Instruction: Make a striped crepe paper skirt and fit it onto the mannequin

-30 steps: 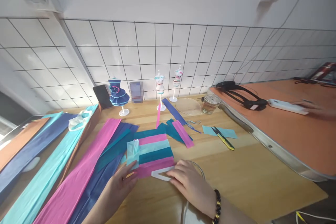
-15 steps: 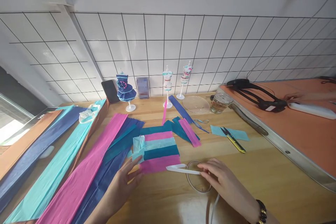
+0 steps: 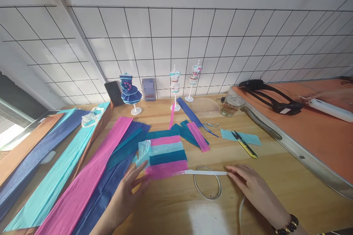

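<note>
A striped panel of pink, teal and light blue strips (image 3: pixel 165 149) lies flat on the wooden table (image 3: pixel 171 213). At its lower left corner, my left hand (image 3: pixel 132 183) rests with fingers stretched out and apart, the fingertips touching the bottom pink strip. My right hand (image 3: pixel 245 180) pinches the end of a thin white strip that looks like tape backing (image 3: pixel 205 172). This strip runs taut to the right from the panel's lower pink edge. Beneath it lies a pale ring (image 3: pixel 217 191), flat on the table.
Long pink (image 3: pixel 91 180), blue and turquoise strips cover the left side. Yellow thread snips (image 3: pixel 245 145) lie on a light blue piece at right. Small dress forms (image 3: pixel 174 82), a phone (image 3: pixel 114 93) and a glass (image 3: pixel 233 105) stand behind. Another person's hand (image 3: pixel 320 97) shows far right.
My right hand has moved right, drawing the white strip from a folded loop into a straight line. My left hand stays at the panel's corner.
</note>
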Available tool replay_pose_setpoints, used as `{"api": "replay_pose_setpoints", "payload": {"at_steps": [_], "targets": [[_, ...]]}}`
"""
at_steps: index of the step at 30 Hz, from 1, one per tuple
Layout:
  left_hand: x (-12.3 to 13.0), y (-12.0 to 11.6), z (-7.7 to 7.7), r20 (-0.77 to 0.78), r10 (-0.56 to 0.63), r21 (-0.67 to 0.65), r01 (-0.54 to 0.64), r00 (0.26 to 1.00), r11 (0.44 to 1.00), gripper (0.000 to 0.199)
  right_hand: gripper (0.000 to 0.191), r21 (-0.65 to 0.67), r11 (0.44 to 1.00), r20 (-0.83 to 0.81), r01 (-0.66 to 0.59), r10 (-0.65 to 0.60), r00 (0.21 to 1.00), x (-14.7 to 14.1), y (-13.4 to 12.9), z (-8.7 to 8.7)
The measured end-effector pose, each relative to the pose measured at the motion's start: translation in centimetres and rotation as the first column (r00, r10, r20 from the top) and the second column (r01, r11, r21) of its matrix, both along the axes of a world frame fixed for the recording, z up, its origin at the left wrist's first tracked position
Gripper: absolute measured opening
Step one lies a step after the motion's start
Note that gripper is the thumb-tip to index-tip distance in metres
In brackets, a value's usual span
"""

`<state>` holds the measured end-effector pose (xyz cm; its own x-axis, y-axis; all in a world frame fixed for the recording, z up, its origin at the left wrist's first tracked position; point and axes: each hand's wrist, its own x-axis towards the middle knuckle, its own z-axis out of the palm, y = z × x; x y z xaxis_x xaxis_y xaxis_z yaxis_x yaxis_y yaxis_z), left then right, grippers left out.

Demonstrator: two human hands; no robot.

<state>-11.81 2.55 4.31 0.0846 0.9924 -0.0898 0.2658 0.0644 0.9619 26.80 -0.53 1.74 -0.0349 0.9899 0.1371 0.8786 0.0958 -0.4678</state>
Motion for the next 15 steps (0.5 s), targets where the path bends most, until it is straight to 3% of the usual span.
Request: {"api": "replay_pose_setpoints", "payload": {"at_steps": [6, 11, 15], "targets": [[-0.1, 0.0, -0.1, 0.004, -0.045, -0.03, 0.045, 0.999, 0.999, 0.055, 0.033, 0.012, 0.999, 0.043, 0.038, -0.038, 0.998, 1.2, 0.0, -0.2], [-0.3, -0.1, -0.2, 0.017, -0.004, 0.0, 0.004, 1.0, 1.0, 0.053, 0.032, 0.035, 0.997, 0.071, 0.063, -0.066, 0.995, 2.2, 0.3, -0.7], [-0.8, 0.1, -0.3, -0.003, -0.096, -0.021, 0.095, 0.995, 0.995, 0.05, 0.033, 0.011, 0.998, 0.053, 0.069, -0.07, 0.996, 2.3, 0.3, -0.9]]}}
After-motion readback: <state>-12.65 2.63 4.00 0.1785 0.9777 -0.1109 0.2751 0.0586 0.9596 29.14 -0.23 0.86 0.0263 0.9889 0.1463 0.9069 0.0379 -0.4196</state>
